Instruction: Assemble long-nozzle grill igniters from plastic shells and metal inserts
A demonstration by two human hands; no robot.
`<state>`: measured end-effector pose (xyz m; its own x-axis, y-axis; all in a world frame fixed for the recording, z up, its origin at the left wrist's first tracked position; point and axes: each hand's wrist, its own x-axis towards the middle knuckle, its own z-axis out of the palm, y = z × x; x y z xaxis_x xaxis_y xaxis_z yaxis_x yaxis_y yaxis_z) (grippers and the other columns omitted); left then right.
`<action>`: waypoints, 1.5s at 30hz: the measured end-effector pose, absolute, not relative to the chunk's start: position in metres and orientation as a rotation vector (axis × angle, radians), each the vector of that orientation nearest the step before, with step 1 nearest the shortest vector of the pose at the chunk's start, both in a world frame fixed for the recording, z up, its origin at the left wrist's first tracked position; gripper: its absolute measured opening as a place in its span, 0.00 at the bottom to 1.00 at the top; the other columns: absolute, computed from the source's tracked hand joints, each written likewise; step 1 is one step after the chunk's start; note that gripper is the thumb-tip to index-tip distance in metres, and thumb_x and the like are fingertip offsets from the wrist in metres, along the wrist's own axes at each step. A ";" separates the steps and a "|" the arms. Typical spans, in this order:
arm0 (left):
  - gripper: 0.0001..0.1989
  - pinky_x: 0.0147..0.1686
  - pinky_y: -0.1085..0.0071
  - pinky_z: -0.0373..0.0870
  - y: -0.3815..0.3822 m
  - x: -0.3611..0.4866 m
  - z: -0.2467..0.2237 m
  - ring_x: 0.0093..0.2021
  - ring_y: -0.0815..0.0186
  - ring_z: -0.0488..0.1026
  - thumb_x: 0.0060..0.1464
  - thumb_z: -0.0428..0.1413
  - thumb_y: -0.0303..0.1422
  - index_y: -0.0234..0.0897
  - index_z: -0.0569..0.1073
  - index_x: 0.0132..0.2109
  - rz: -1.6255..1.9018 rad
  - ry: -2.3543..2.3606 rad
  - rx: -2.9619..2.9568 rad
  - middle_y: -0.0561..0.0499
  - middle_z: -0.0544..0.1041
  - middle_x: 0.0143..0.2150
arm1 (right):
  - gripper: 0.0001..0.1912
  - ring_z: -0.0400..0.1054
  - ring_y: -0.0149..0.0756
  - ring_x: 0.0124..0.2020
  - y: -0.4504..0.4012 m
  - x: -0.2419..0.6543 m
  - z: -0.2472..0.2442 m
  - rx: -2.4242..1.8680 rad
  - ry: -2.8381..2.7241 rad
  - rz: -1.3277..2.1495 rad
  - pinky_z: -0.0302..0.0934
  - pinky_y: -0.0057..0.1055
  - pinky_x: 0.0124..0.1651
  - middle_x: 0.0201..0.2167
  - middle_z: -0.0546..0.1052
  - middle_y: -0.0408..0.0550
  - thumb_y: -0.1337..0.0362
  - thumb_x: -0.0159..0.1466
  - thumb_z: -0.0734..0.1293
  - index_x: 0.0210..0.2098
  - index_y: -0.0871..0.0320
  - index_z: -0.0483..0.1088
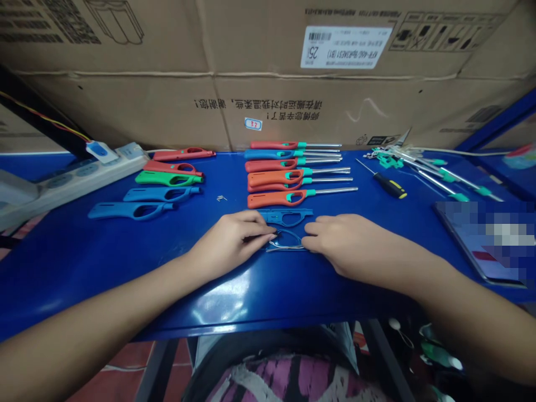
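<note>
My left hand has its thumb and index finger closed at the left part of a blue lighter shell half, where a thin pale wire meets the fingertips. My right hand is curled, its fingers pressed at the right end of the same shell half. Fingertips partly hide this piece and whatever sits inside it. Directly behind lies a second blue shell half. Further back is a column of orange, red and blue gas lighters with metal tubes pointing right.
Several red, green and blue lighter shells lie to the left, beside a power strip. Small metal pins are near them. Rightward are a screwdriver, metal tubes with green parts and a tablet-like device. A cardboard wall stands behind.
</note>
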<state>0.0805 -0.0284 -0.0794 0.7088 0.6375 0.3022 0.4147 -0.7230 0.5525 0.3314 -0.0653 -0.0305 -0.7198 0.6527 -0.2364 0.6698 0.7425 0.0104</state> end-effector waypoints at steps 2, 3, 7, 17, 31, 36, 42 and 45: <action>0.11 0.41 0.71 0.74 -0.029 0.081 -0.080 0.39 0.65 0.78 0.65 0.55 0.30 0.36 0.82 0.49 0.669 0.811 2.483 0.46 0.79 0.40 | 0.14 0.72 0.43 0.40 -0.065 0.331 -0.030 1.045 2.705 -0.108 0.55 0.34 0.34 0.38 0.78 0.49 0.78 0.59 0.65 0.40 0.57 0.75; 0.11 0.40 0.71 0.74 -0.030 0.082 -0.080 0.39 0.65 0.78 0.65 0.55 0.30 0.35 0.82 0.48 0.672 0.814 2.492 0.46 0.79 0.40 | 0.14 0.72 0.44 0.40 -0.065 0.331 -0.031 1.042 2.701 -0.101 0.55 0.34 0.34 0.39 0.78 0.49 0.79 0.59 0.65 0.40 0.57 0.75; 0.11 0.40 0.70 0.75 -0.032 0.084 -0.081 0.39 0.65 0.77 0.66 0.55 0.31 0.35 0.82 0.49 0.684 0.827 2.510 0.46 0.79 0.41 | 0.16 0.72 0.43 0.39 -0.066 0.332 -0.031 1.047 2.724 -0.083 0.55 0.33 0.34 0.37 0.78 0.49 0.80 0.60 0.63 0.40 0.57 0.75; 0.15 0.47 0.65 0.77 -0.033 0.083 -0.082 0.46 0.61 0.79 0.68 0.51 0.31 0.34 0.77 0.56 0.699 0.840 2.579 0.43 0.81 0.47 | 0.06 0.70 0.37 0.32 -0.054 0.341 -0.028 1.291 2.645 -0.245 0.52 0.31 0.31 0.33 0.77 0.48 0.69 0.68 0.64 0.34 0.58 0.72; 0.08 0.42 0.71 0.75 -0.031 0.078 -0.075 0.38 0.65 0.79 0.63 0.58 0.28 0.34 0.82 0.44 0.736 0.841 2.465 0.46 0.81 0.40 | 0.06 0.65 0.31 0.30 -0.049 0.336 -0.041 1.168 2.917 -0.491 0.53 0.29 0.31 0.42 0.72 0.46 0.62 0.71 0.63 0.44 0.56 0.69; 0.07 0.41 0.73 0.75 -0.031 0.078 -0.076 0.38 0.67 0.78 0.62 0.59 0.27 0.33 0.82 0.44 0.781 0.815 2.483 0.47 0.81 0.39 | 0.03 0.65 0.30 0.34 -0.041 0.337 -0.050 1.141 2.963 -0.736 0.56 0.28 0.35 0.39 0.72 0.44 0.66 0.69 0.65 0.37 0.58 0.69; 0.05 0.37 0.75 0.74 -0.031 0.078 -0.078 0.36 0.69 0.78 0.61 0.60 0.26 0.32 0.81 0.43 0.813 0.820 2.488 0.48 0.80 0.38 | 0.02 0.61 0.27 0.28 -0.037 0.340 -0.051 1.118 3.000 -0.904 0.54 0.27 0.32 0.35 0.70 0.43 0.66 0.66 0.66 0.37 0.58 0.68; 0.05 0.38 0.76 0.73 -0.031 0.077 -0.078 0.36 0.69 0.77 0.61 0.60 0.26 0.33 0.81 0.43 0.818 0.822 2.487 0.48 0.80 0.38 | 0.02 0.60 0.26 0.27 -0.038 0.341 -0.048 1.068 3.005 -0.956 0.54 0.26 0.32 0.36 0.71 0.43 0.66 0.66 0.67 0.38 0.58 0.69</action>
<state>0.0772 -0.0305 -0.0782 0.6570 0.6371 0.4031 0.4061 -0.7495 0.5228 0.3406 -0.0382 -0.0478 -0.7785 0.6275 -0.0145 0.5205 0.6325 -0.5736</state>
